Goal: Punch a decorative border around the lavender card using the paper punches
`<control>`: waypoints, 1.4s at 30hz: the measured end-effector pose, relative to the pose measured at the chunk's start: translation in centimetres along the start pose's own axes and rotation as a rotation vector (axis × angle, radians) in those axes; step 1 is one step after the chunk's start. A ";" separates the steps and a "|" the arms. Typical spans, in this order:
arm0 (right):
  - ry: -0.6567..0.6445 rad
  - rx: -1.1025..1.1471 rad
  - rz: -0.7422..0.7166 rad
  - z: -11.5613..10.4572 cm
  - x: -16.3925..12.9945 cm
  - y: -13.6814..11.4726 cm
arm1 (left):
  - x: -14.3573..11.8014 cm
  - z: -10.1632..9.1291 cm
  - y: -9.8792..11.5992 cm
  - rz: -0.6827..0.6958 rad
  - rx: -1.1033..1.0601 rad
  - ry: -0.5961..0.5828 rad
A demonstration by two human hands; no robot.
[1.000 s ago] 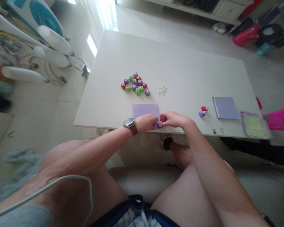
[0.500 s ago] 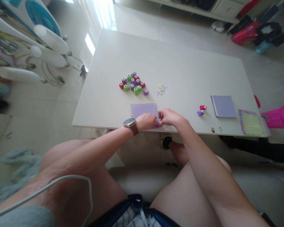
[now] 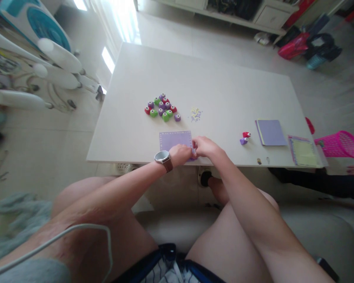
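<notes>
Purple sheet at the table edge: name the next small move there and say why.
Probably slide the small punch a step along the purple sheet. Both the left hand and right hand meet at its near right corner, and a row of punched holes already lines its edges.

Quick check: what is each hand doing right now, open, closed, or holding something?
Left hand: on the purple sheet; grip cannot be told.
Right hand: at the sheet's corner; grip cannot be told.

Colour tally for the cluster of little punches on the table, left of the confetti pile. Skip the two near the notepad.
Purple punches: 6
Green punches: 4
Red punches: 3
Total: 13
</notes>
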State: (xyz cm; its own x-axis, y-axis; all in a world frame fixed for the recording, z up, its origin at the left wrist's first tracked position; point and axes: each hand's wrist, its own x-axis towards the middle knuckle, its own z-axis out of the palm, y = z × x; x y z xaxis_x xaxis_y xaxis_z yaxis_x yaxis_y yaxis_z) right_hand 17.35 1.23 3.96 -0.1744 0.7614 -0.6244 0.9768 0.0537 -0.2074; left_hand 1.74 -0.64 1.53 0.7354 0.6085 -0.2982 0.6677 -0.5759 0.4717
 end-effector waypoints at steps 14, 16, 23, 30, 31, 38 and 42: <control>-0.071 0.006 0.119 -2.7 -1.5 2.7 | 0.5 1.0 -2.7 0.145 0.043 -0.049; -0.077 0.019 0.108 -2.9 -1.9 2.5 | 0.7 1.5 -2.8 0.150 0.047 -0.044; -0.137 -0.107 0.044 -1.4 -1.8 0.8 | 0.9 1.9 -2.7 0.113 0.079 -0.023; 0.003 -0.203 0.012 -1.9 -1.7 1.6 | 0.7 1.8 -2.4 0.098 0.070 -0.004; 0.011 -0.214 0.035 -2.1 -1.8 2.0 | 0.7 1.9 -2.5 0.095 0.064 0.000; -0.099 -0.208 0.102 -2.0 -1.7 3.1 | 0.8 2.4 -2.7 0.079 0.050 0.017; -0.021 -0.144 0.049 -1.8 -1.4 2.8 | 0.7 2.3 -2.8 0.085 0.036 0.023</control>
State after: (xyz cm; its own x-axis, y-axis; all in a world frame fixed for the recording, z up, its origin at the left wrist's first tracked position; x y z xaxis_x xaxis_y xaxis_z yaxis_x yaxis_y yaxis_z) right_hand 20.55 1.47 5.67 -0.1273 0.7517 -0.6471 0.9916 0.1103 -0.0670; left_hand 0.70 0.12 -1.93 0.7870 0.5687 -0.2393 0.6071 -0.6448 0.4645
